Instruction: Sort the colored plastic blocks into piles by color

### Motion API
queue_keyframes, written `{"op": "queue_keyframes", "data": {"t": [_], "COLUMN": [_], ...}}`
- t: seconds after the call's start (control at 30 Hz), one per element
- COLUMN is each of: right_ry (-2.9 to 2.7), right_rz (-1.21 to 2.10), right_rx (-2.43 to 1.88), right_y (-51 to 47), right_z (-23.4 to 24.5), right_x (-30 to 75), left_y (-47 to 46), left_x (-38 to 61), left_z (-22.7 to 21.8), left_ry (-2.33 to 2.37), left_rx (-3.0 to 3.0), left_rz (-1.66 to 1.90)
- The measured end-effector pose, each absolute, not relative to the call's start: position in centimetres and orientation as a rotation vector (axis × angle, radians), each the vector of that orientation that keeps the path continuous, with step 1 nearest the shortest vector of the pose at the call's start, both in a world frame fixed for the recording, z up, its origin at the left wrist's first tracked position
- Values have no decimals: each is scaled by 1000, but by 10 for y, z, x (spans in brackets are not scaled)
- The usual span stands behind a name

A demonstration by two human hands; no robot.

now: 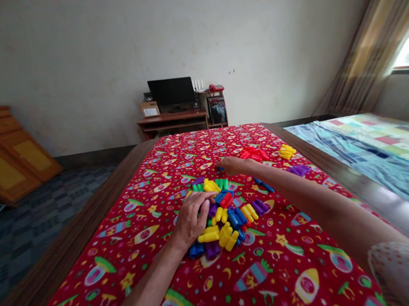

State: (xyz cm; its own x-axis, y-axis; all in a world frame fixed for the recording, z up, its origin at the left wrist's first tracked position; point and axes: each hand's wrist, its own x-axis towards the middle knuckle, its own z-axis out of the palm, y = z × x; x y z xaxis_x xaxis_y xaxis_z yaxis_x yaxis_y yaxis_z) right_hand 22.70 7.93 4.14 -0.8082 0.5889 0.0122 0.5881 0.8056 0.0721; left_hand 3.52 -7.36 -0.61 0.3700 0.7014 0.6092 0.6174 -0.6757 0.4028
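On the red cloth, a mixed pile of plastic toy pieces (224, 231) shows yellow, blue, purple, green and red. My left hand (194, 217) lies over the pile's left side, fingers stretched across the pieces and thumb apart. A yellow piece (211, 186) sits just beyond its fingertips. Farther out, my right hand (232, 165) reaches beyond the pile, fingers closed and pointing down. A blue piece (220, 169) shows at its fingertips, mostly hidden by the hand. Red pieces (252, 154) lie grouped just past my right wrist, and blue pieces (263, 185) rest below the forearm.
Yellow pieces (287, 151) and purple pieces (300, 170) lie in separate groups along the right. The patterned cloth (141, 285) covers a long dark wooden table (113, 187). A bed (382, 153) stands at right; a desk with a monitor (171, 92) is beyond the far end.
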Motion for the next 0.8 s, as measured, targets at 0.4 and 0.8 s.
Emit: {"op": "queue_keyframes", "data": {"t": [0.4, 0.8], "right_ry": [2764, 3042], "right_rz": [300, -229], "right_rx": [988, 894], "right_y": [3, -50], "right_z": [63, 74], "right_x": [297, 304], "left_y": [-72, -71], "left_x": [35, 35], "left_z": [-5, -6], "left_ry": [1190, 1199], "left_rx": [2514, 2527], "left_rz": [1216, 1231]}}
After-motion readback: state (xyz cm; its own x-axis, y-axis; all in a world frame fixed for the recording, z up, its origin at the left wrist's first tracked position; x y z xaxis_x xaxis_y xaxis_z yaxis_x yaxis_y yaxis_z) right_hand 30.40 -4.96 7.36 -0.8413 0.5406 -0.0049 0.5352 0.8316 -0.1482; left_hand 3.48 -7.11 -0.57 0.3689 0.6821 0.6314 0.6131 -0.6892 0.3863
